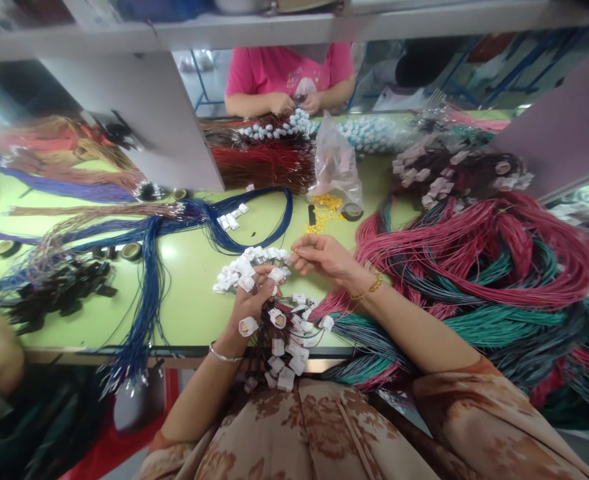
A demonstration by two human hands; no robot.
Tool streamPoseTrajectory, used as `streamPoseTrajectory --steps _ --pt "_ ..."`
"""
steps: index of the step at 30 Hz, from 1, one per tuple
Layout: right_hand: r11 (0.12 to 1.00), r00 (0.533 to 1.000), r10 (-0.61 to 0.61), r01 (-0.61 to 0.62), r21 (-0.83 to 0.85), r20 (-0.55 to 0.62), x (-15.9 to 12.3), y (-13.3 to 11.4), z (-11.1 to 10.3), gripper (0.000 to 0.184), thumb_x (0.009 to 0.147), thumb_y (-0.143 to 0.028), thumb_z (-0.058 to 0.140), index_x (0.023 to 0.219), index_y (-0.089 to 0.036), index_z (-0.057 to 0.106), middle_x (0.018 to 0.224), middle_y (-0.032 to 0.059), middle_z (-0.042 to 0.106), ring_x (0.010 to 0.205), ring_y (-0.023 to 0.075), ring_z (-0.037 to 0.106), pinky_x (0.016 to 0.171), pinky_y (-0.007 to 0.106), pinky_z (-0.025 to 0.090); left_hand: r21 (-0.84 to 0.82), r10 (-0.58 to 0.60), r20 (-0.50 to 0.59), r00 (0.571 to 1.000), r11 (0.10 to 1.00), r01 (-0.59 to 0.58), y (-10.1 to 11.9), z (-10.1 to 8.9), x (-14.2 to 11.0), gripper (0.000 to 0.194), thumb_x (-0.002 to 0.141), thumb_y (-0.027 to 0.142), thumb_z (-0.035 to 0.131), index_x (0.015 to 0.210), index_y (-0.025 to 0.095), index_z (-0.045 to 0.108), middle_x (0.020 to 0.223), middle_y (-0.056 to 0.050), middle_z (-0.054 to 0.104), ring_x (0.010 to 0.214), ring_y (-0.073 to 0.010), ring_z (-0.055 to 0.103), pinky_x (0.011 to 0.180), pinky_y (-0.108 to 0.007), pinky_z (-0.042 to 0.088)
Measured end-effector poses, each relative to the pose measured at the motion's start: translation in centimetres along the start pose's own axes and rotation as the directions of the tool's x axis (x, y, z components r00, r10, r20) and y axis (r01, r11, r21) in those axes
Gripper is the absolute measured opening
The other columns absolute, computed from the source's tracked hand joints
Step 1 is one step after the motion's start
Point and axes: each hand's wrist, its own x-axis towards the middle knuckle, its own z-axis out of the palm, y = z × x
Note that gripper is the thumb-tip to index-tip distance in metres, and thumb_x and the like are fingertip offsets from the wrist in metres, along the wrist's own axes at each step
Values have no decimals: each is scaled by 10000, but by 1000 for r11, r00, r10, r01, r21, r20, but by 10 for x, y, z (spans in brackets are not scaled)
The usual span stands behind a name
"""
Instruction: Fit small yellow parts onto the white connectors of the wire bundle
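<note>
Both hands were busy over the near edge of the green table (184, 293). Left hand (248, 308) was clenched around a bundle of dark wires with white connectors (247, 270) fanned out on top, more dangling below toward the lap. Right hand (324, 259) pinched a thin wire end right next to that cluster. Big heap of pink and green wires (474, 267) sat to the right, blue wires (149, 247) to the left.
</note>
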Motion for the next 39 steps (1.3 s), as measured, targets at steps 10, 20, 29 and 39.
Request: streamPoseTrajectory --steps 10,20,29,39 --pt "506 791 -567 555 -660 230 -24 -1 37 105 971 -182 522 941 -201 621 871 44 681 810 155 653 751 322 561 -93 -28 -34 999 995 25 -3 -1 1 453 717 508 841 958 151 699 734 -20 670 571 -103 541 529 -243 401" --pt "280 619 -704 692 -666 347 -25 8 45 173 931 -74 508 938 -199 627 852 39 670 791 148 626 723 295 539 -16 -5 -59 998 1000 4 0 5 0 443 782 583 761 711 155 668 575 1 576 515 -108 487 511 -266 401" --pt "344 671 -697 623 -703 253 -27 8 47 109 893 -93 550 886 -187 605 767 1 621 662 107 558 604 233 471 -76 63 51 997 995 -59 -5 0 0 388 801 476 791 998 189 618 668 34 590 585 -104 529 564 -243 420" --pt "178 545 -774 675 -716 321 -27 9 49 116 925 -106 542 887 -201 596 739 10 654 671 131 594 634 259 494 -8 2 -10 1000 1000 -3 1 5 4 482 828 599 713 655 170 577 560 17 516 511 -91 427 509 -257 345"
